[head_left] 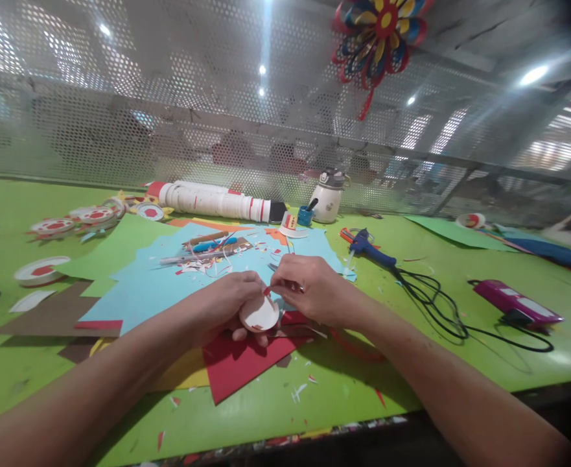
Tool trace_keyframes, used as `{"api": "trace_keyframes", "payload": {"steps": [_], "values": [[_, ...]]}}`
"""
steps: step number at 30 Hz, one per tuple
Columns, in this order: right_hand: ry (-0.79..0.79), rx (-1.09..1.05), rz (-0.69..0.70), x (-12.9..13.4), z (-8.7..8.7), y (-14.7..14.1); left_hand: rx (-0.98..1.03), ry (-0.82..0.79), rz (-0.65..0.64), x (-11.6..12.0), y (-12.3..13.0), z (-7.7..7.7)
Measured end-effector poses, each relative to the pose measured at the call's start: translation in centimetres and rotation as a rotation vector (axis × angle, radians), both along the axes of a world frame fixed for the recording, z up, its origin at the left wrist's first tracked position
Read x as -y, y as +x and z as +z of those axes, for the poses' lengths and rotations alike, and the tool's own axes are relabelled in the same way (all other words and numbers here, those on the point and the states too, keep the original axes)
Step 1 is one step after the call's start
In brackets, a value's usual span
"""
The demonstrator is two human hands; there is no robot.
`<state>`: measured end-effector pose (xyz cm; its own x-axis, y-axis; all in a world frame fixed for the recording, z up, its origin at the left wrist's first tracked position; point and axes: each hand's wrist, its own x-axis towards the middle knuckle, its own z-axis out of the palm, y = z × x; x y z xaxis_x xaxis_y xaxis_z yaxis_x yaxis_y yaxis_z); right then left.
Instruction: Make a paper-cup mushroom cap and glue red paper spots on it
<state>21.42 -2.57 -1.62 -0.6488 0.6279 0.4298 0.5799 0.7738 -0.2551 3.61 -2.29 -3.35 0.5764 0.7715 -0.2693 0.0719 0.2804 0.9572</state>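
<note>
My left hand (224, 298) is closed around a small white round paper piece (260, 314), shaped like a shallow cup, and tilts its face up toward me. At its upper rim sits a tiny red scrap (267, 291), which the fingertips of my right hand (309, 288) meet. Those right fingers are pinched together. A slim metal tool (272, 266) pokes out beside them; the fingers hide most of it, so its kind cannot be told. Under both hands lies a red sheet (246, 370) on the green table.
Blue sheets (134, 292) bear a craft knife (178, 259), blue pen (214, 244) and scraps. Behind stand a long stack of white cups (212, 201), a decorated cup (290, 224) and a jug (328, 198). Rightward lie a glue gun (370, 248), its cable and a purple power strip (518, 301).
</note>
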Motion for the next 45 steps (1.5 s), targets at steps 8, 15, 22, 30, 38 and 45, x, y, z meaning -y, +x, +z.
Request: {"api": "trace_keyframes", "payload": {"steps": [8,15,22,30,38,45], "values": [[0.025,0.016,-0.012,0.2,0.1,-0.3,-0.019,0.017,-0.006,-0.1,-0.1,-0.1],[-0.011,-0.024,-0.003,-0.1,-0.2,-0.2,-0.036,-0.034,0.074,-0.2,0.0,0.1],[-0.069,-0.055,-0.023,-0.2,-0.2,-0.2,-0.059,-0.003,0.132,-0.4,0.0,0.1],[-0.091,-0.160,-0.079,-0.6,0.3,0.2,-0.108,0.039,0.193,-0.3,-0.1,0.4],[-0.186,-0.172,-0.484,-1.5,5.5,5.0,-0.179,0.191,0.293,-1.3,-0.9,0.7],[-0.139,0.234,-0.999,-4.2,5.6,13.2,-0.246,0.375,0.381,-2.1,-1.5,1.0]]}}
